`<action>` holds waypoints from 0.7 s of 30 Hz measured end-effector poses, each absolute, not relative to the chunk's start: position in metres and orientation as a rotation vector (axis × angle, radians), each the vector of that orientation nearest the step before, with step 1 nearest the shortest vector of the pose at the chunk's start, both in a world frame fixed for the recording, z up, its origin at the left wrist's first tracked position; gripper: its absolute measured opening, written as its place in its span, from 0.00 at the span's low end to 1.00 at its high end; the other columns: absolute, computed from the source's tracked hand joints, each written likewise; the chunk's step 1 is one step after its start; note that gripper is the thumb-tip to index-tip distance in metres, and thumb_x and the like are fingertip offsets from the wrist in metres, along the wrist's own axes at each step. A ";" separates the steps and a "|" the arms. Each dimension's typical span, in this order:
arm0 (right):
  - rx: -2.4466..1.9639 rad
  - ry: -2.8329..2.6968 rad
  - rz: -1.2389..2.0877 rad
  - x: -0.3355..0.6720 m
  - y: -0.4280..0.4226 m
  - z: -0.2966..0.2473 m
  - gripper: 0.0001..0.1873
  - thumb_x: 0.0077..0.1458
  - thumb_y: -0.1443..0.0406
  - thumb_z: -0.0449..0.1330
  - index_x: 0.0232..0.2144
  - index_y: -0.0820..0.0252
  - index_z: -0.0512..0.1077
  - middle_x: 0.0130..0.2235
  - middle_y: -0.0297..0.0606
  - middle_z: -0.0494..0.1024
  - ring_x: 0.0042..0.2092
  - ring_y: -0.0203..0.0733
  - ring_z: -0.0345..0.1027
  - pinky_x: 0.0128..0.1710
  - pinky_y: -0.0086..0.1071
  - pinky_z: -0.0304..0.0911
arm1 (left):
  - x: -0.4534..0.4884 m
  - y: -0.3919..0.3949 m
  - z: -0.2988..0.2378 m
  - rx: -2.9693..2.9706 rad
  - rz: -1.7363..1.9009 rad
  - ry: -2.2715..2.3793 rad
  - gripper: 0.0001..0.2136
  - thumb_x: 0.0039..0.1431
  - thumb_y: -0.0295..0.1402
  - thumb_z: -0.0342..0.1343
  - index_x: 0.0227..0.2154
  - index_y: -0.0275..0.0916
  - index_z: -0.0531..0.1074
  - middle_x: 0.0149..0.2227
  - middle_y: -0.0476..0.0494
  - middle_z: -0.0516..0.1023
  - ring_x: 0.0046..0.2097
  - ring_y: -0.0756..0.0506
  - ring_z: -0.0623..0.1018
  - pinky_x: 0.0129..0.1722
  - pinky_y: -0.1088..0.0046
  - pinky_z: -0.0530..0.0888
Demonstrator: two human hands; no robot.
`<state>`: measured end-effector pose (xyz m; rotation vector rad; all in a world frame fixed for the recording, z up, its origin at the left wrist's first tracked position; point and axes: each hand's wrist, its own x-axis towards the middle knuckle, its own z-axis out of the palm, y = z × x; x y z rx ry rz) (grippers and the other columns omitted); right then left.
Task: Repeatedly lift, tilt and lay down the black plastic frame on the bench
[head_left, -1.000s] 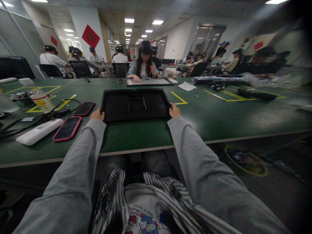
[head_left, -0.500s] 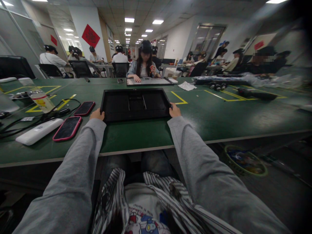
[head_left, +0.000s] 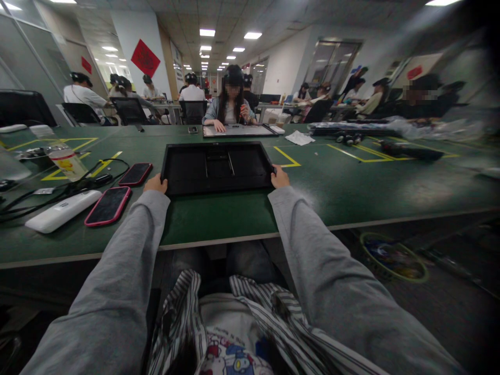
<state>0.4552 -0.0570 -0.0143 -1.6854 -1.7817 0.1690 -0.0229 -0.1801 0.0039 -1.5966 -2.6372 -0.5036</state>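
Observation:
A wide black rectangular panel with a raised rim (head_left: 183, 166) lies on the green table in front of me, its hollow side facing up. In its middle is a recessed section with two thin metal-like strips. My left hand (head_left: 156, 184) grips the panel's left edge near the front corner, thumb on the rim and fingers curled around the side. At the opposite end, my right hand (head_left: 280, 177) holds the right edge in the same way. The undersides of both hands' grips are hidden.
Left of the panel lie two phones (head_left: 108, 206), a white oblong device (head_left: 62, 210), black cables and a plastic bottle (head_left: 68, 159). Across the table (head_left: 336, 192) a person (head_left: 230, 104) works at a flat panel. Crumpled tissue (head_left: 300, 137) and plastic-wrapped items lie right.

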 end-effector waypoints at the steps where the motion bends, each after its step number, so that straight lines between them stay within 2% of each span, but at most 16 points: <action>1: -1.692 -1.781 0.171 0.455 -0.057 -0.014 0.28 0.57 0.69 0.50 0.60 0.63 0.61 0.54 0.49 0.73 0.54 0.53 0.67 0.56 0.48 0.60 | -0.022 -0.181 0.004 -1.597 -0.498 -2.637 0.23 0.62 0.41 0.45 0.57 0.38 0.64 0.53 0.32 0.73 0.54 0.35 0.72 0.52 0.60 0.69; 21: -1.678 -1.786 0.178 0.455 -0.060 -0.013 0.28 0.57 0.69 0.49 0.61 0.63 0.61 0.55 0.50 0.72 0.54 0.53 0.67 0.56 0.48 0.60 | -0.028 -0.175 0.000 -1.608 -0.485 -2.624 0.23 0.61 0.42 0.45 0.56 0.38 0.65 0.52 0.32 0.74 0.53 0.34 0.73 0.49 0.60 0.70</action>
